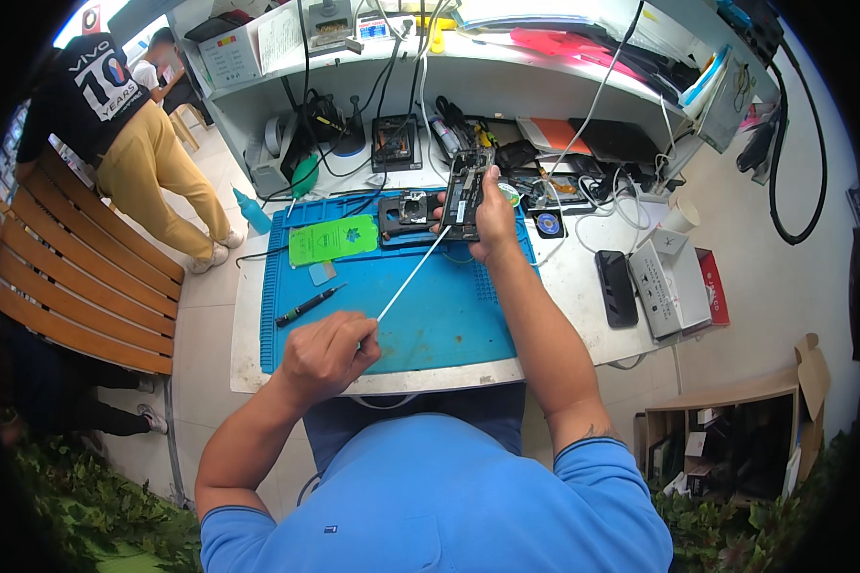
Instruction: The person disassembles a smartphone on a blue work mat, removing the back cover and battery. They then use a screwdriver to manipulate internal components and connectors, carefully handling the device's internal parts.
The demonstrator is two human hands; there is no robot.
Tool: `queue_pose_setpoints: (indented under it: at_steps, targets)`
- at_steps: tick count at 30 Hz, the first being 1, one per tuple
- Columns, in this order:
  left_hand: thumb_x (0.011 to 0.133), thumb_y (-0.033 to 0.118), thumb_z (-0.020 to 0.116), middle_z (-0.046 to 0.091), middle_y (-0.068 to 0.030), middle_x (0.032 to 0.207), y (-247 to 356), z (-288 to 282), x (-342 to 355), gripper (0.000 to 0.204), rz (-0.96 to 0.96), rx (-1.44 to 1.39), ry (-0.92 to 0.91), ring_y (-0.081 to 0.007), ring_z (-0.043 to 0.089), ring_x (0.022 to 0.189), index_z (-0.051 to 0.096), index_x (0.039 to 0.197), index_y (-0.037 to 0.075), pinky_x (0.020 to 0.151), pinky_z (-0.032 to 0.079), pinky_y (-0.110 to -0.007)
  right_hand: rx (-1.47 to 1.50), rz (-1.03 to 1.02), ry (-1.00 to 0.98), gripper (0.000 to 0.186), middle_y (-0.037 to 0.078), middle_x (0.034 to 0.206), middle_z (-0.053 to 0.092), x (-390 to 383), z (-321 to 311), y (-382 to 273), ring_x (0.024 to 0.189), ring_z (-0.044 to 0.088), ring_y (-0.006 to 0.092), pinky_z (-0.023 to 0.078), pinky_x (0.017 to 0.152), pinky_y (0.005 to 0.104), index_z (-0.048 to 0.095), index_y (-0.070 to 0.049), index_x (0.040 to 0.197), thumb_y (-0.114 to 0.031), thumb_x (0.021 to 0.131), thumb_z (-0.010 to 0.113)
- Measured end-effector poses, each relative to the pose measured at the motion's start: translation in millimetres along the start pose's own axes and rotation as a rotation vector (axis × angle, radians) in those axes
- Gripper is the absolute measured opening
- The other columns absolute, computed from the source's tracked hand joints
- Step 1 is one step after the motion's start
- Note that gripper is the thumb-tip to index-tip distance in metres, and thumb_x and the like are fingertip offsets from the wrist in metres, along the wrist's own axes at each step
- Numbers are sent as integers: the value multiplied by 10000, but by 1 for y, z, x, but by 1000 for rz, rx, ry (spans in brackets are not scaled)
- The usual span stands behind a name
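Note:
My right hand (pixel 492 222) grips an opened phone (pixel 462 199) with its inner boards showing, tilted up above the far edge of the blue mat (pixel 420 315). In my left hand (pixel 327 351), closed in a fist near the mat's front, is a thin white stick (pixel 413 276). The stick slants up to the phone's lower end; whether it touches is hard to tell. A black screwdriver-like tool (pixel 306 306) lies beside my left hand. Behind it are a small pale-blue piece (pixel 322 273) and a bright green phone-shaped panel (pixel 334 241). A black phone part (pixel 407 212) sits left of the held phone.
A dark phone (pixel 616 288) and an open white box (pixel 669 285) stand at the table's right. Cables (pixel 621 196) and tools clutter the back, below a shelf (pixel 354 72). A blue bottle (pixel 251 212) is at the left corner. A person (pixel 124 143) stands beyond a wooden bench (pixel 76 272).

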State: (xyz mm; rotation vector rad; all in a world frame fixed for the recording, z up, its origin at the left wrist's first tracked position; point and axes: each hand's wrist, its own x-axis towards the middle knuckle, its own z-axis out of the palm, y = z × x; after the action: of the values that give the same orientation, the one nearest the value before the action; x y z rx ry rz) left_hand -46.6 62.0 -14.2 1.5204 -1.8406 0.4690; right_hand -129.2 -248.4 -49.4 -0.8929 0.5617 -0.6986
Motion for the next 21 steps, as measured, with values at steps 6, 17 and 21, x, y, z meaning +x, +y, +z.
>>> queue_pose_setpoints:
  at_steps: [6, 17, 21]
  targets:
    - [779, -36, 802, 716, -102, 834, 3, -9, -10, 291, 2, 39, 27, -237, 721, 669, 653, 1024, 15, 568, 557, -317, -4, 17, 7, 721, 210, 1001, 726, -2, 0, 1, 801, 774, 341, 696, 654, 536, 594, -7, 1209, -673, 1116, 335]
    - [768, -53, 799, 726, -100, 825, 22, -34, -33, 315, -38, 22, 38, -224, 730, 667, 657, 1042, 10, 562, 575, -307, 11, 79, -55, 694, 214, 1027, 723, -7, 2, 4, 816, 772, 341, 695, 694, 561, 569, -30, 1289, -661, 1120, 336]
    - [764, -48, 805, 730, -89, 829, 29, -44, -41, 326, -56, 40, 17, -219, 738, 679, 657, 1049, 10, 564, 578, -301, 5, 82, -53, 694, 221, 1040, 722, -7, 3, 5, 826, 774, 344, 694, 708, 571, 572, -35, 1296, -666, 1117, 342]
